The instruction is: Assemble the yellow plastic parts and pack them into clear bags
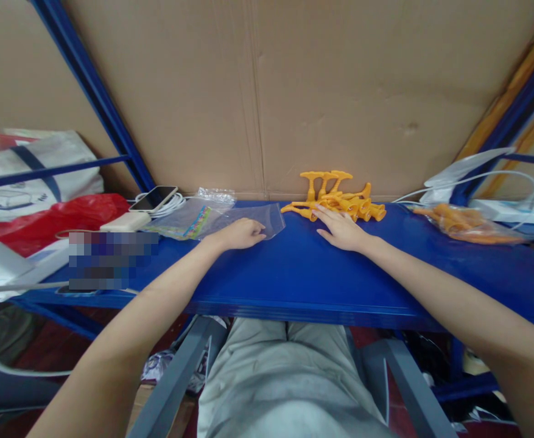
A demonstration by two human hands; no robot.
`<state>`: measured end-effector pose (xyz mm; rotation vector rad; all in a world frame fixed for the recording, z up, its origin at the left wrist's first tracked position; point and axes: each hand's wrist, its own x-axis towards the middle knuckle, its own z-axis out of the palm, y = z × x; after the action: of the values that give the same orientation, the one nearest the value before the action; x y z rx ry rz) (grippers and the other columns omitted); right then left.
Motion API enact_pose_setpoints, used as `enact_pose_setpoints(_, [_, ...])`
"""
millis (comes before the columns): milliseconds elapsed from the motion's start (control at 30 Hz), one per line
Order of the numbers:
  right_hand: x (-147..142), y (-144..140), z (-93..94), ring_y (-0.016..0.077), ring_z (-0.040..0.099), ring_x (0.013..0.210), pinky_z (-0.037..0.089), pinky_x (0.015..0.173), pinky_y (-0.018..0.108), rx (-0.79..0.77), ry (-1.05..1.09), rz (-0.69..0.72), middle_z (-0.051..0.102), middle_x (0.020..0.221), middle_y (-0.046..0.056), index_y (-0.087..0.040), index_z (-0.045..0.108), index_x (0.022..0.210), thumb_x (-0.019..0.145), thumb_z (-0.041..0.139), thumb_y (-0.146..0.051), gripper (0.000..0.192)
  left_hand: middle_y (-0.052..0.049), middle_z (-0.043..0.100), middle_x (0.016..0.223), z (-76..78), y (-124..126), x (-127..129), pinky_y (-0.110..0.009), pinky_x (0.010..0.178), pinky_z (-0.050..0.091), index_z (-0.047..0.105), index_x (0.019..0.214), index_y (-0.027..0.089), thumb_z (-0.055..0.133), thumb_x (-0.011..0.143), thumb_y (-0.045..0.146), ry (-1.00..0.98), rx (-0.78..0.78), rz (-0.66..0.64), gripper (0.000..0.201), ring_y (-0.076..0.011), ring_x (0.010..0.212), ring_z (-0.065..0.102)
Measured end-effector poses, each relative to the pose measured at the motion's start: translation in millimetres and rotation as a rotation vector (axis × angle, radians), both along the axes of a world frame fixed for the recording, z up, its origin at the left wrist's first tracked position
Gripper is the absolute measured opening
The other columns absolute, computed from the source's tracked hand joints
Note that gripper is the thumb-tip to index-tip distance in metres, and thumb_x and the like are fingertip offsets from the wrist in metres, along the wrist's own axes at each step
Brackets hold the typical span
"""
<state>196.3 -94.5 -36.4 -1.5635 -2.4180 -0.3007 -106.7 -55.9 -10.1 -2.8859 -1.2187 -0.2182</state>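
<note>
My left hand (243, 233) lies over a clear plastic bag (272, 218), its fingers curled and pinched together at the bag's near side. The bag is flat on the blue table. To the right, my right hand (343, 231) reaches with fingers stretched out onto a pile of orange plastic pieces (366, 208). Its fingertips touch the near left part of the pile and cover some of it. A few T-shaped orange pieces with ribbed shafts (324, 182) stick up at the back, against the cardboard. Other pieces have flared, hollow ends.
More clear bags with a coloured strip (197, 222) lie left of my left hand. Beyond them are a phone (153, 198), a coiled white cable and a red plastic bag (88, 210). A bag of orange pieces (465, 224) sits at the right. Cardboard (193, 97) walls the back.
</note>
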Motion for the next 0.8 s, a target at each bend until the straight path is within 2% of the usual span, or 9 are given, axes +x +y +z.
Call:
enact_pose_setpoints(167, [-3, 4, 2.7, 0.0335, 0.039, 0.143, 0.038, 0.108, 0.054, 0.018, -0.011, -0.028, 0.034, 0.160, 0.013, -0.017, 0.037, 0.154, 0.096, 0.038, -0.033, 0.060, -0.007, 0.073, 0.120, -0.2, -4, 6, -0.026, 0.080, 0.051, 0.057, 0.056, 0.020, 0.052, 0.088, 0.025, 0.032, -0.015, -0.020, 0.033, -0.0206, 0.105, 0.070])
enact_pose_setpoints(400, [-7, 5, 3.2, 0.0347, 0.045, 0.136, 0.038, 0.105, 0.052, 0.018, -0.071, -0.090, 0.043, 0.155, 0.012, -0.017, 0.041, 0.152, 0.097, 0.035, -0.035, 0.058, -0.006, 0.066, 0.131, -3.0, -6, 12, -0.026, 0.070, 0.049, 0.039, 0.047, 0.019, 0.052, 0.087, 0.021, 0.001, -0.024, -0.034, 0.042, -0.0159, 0.082, 0.072])
enact_pose_setpoints(500, [-6, 7, 2.5, 0.0353, 0.046, 0.132, 0.038, 0.102, 0.052, 0.055, -0.073, -0.078, 0.049, 0.151, 0.014, -0.018, 0.045, 0.148, 0.096, 0.038, -0.035, 0.055, -0.008, 0.068, 0.128, -3.8, -6, 13, -0.026, 0.069, 0.048, 0.035, 0.047, 0.020, 0.051, 0.087, 0.020, -0.032, -0.039, -0.048, 0.043, -0.0160, 0.081, 0.072])
enact_pose_setpoints(633, [-4, 10, 3.2, 0.0355, 0.053, 0.119, 0.040, 0.094, 0.048, 0.090, -0.060, -0.070, 0.058, 0.136, 0.020, -0.013, 0.056, 0.133, 0.093, 0.044, -0.034, 0.047, -0.010, 0.071, 0.123, -5.4, -5, 13, -0.026, 0.071, 0.048, 0.036, 0.049, 0.020, 0.051, 0.087, 0.021, -0.064, -0.040, -0.086, 0.041, -0.0169, 0.083, 0.072])
enact_pose_setpoints(800, [-6, 8, 4.1, 0.0351, 0.056, 0.106, 0.039, 0.087, 0.045, 0.163, -0.016, -0.137, 0.067, 0.114, 0.021, -0.012, 0.064, 0.112, 0.092, 0.047, -0.034, 0.033, -0.011, 0.070, 0.125, -6.5, -4, 11, -0.026, 0.072, 0.048, 0.039, 0.051, 0.020, 0.051, 0.088, 0.025, -0.084, -0.035, -0.100, 0.039, -0.0181, 0.086, 0.073])
